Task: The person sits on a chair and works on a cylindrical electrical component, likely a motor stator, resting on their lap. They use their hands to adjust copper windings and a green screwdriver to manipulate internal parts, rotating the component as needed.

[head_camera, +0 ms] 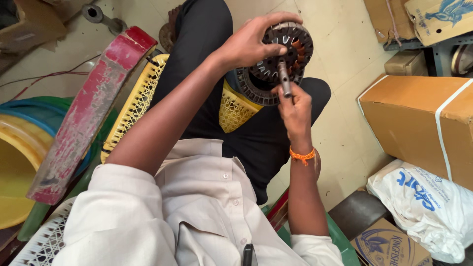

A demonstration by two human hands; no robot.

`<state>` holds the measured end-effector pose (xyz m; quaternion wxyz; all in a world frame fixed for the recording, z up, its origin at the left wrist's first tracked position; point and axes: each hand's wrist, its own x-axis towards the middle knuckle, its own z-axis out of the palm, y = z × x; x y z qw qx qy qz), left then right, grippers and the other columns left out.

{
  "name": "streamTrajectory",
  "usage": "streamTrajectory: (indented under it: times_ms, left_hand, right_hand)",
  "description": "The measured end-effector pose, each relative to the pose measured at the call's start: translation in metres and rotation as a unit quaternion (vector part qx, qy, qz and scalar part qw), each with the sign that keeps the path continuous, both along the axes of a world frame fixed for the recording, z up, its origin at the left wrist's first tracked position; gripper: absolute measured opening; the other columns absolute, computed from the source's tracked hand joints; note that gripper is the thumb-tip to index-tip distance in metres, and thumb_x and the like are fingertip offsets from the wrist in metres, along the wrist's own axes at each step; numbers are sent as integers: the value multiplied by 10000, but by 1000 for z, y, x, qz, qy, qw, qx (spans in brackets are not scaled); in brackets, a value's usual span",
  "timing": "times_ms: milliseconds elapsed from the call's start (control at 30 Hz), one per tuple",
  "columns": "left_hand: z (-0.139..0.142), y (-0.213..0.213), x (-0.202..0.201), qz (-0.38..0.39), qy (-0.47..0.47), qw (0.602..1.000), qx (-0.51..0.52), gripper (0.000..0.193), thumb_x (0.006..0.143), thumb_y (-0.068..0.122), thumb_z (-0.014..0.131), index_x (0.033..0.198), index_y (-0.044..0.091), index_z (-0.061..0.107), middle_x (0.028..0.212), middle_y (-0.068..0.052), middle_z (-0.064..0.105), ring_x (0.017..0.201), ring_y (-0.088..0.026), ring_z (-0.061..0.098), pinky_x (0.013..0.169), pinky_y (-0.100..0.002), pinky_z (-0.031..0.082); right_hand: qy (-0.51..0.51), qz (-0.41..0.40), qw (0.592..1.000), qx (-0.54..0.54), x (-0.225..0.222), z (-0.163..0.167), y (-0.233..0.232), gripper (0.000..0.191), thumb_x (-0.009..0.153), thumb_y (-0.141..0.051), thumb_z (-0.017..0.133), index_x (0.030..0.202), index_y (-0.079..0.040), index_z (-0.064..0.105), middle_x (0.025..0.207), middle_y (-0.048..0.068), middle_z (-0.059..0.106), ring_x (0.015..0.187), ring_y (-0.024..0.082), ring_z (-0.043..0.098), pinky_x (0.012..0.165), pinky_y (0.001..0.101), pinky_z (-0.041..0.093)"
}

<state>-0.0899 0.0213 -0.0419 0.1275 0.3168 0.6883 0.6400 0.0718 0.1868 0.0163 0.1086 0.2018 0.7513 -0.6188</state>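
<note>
My left hand [251,43] grips the rim of a round dark metal motor stator [290,49] with copper windings showing in its slots, held above my lap. My right hand [294,109] is closed around the lower end of the steel shaft [284,76] that sticks out of the stator's centre. A second dark ring-shaped motor part [253,89] lies on my lap right under the stator, partly hidden by it. An orange thread band [301,155] circles my right wrist.
A yellow lattice plastic stool [140,96] sits under my legs. A worn red plank [86,118] leans at left over yellow and blue-green tubs [19,148]. Cardboard boxes [419,118] and a white plastic bag [428,207] crowd the right side on the tiled floor.
</note>
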Motion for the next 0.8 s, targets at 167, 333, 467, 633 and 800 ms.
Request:
streamTrajectory:
  times_ms: [167,333,467,633,800]
  left_hand:
    - [1,-5,-5,-22,-12,998,51,599,931,194,844,1455,146,557,1412,-94,663,1339,-279,653,1136,-411,471]
    - [3,-5,-6,-28,-6,999,35,593,906,153,831,1439,150,571,1395,-62,692,1319,-263,671,1156,-412,519]
    - [2,-4,-5,-24,-31,999,15,620,896,122,820,1460,171,568,1421,-30,687,1356,-239,659,1191,-393,510]
    - [-8,-3,-6,-35,-31,996,70,825,903,101,867,1588,179,413,1618,-82,486,1517,-286,474,1225,-428,387]
    - [-16,-5,-5,-66,-43,992,94,873,934,98,859,1648,187,364,1695,-104,420,1588,-300,420,1285,-459,343]
  right_hand:
    - [28,3,998,-61,-5,0,5,348,1127,-306,475,1017,-6,611,696,-59,452,506,15,306,456,232,238]
    - [39,-65,988,-135,-6,19,21,353,1147,-318,466,1050,-2,590,647,-74,259,529,30,192,484,254,200]
    - [35,-59,993,-94,-6,20,23,361,1135,-320,460,1051,3,597,642,-78,236,518,37,181,481,253,189]
    - [40,-82,985,-143,-2,14,33,346,1144,-330,471,1098,-3,576,646,-68,244,522,51,194,488,253,198]
    - [82,-99,942,-310,13,10,55,306,1168,-311,488,1136,-15,559,642,-75,221,499,42,145,478,251,176]
